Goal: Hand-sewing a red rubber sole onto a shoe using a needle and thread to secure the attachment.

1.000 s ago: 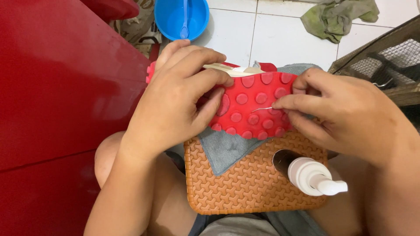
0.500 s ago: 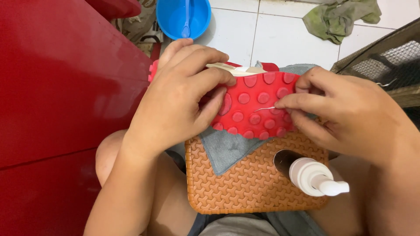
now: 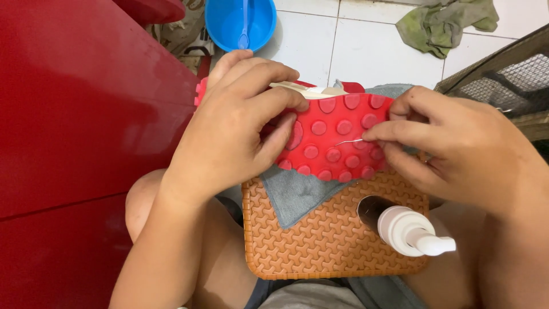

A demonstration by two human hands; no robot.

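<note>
Red studded sole, left end behind fingers

Landmark: woven orange board on the lap.

- Left of it: red panel walls off that whole side.
- Its right part: pump bottle lies there, nozzle pointing outward.
- Its front left part: bare weave.
- Beyond it: white tiled floor open between blue bowl and green rag.
- Beyond it to the right: dark mesh crate blocks.
</note>
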